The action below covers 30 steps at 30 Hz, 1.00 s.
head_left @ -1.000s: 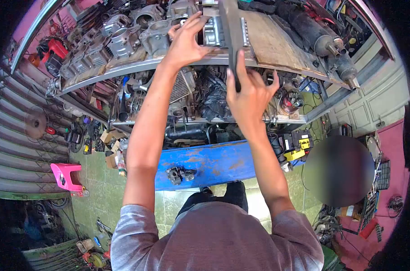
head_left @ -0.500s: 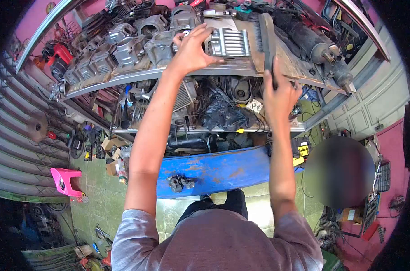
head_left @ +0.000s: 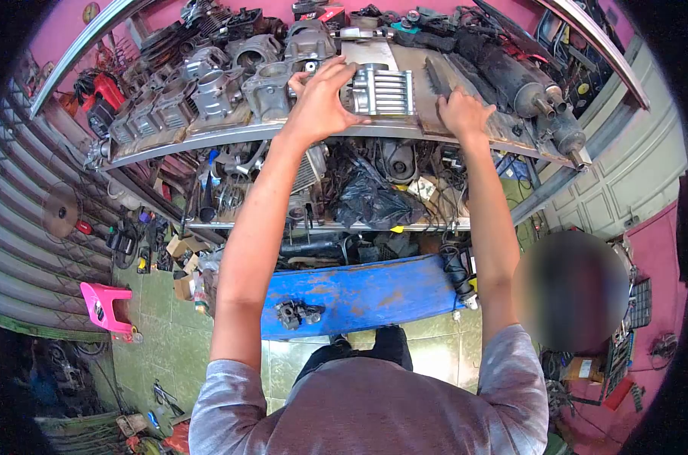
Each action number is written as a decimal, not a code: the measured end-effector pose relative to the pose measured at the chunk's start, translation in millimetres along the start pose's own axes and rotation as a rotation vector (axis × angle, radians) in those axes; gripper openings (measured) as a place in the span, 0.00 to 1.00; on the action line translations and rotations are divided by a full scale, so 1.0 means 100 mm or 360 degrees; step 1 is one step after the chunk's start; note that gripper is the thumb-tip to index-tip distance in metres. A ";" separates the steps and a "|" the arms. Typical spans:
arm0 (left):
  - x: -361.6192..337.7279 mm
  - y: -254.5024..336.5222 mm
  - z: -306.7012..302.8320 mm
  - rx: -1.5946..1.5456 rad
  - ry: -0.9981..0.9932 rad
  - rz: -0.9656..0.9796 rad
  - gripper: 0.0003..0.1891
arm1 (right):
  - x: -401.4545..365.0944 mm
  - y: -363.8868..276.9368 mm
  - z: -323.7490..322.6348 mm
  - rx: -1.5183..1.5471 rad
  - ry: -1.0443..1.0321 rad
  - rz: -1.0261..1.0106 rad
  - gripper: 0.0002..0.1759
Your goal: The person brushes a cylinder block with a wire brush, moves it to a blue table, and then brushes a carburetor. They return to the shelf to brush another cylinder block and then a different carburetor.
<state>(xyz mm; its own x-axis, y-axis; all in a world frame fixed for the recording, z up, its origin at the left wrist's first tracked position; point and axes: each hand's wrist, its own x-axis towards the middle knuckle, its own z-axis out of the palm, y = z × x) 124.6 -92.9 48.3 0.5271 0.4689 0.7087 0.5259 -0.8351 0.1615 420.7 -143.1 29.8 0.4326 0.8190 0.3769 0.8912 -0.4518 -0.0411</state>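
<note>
My left hand (head_left: 321, 102) holds a finned silver engine cylinder (head_left: 389, 92) by its left side, thumb below and fingers above, at the front edge of the upper shelf. To its right, a long brush (head_left: 438, 76) with dark bristles lies low against the brown board. My right hand (head_left: 465, 114) is at the near end of the brush, its fingers bent over it and partly hiding it.
More metal cylinders (head_left: 268, 87) stand left on the shelf (head_left: 230, 130); dark exhaust mufflers (head_left: 514, 80) lie right. Below are a black plastic bag (head_left: 374, 199) and a blue bench (head_left: 374, 292) bearing a small metal part (head_left: 298, 312). A pink stool (head_left: 107, 305) stands left.
The brush has gone from raised to lying low on the board, and my right hand has moved down with it. My left hand and the cylinder have barely moved.
</note>
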 end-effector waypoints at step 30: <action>-0.14 -0.09 0.24 0.0093 0.0059 0.0139 0.43 | -0.62 -0.63 -0.35 0.0253 0.0719 -0.0864 0.46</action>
<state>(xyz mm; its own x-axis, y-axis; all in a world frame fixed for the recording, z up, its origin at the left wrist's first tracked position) 128.0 -85.3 20.4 0.5480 0.3832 0.7435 0.5177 -0.8535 0.0584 332.9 -177.5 41.7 -0.1445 0.6718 0.7265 0.9883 0.0621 0.1392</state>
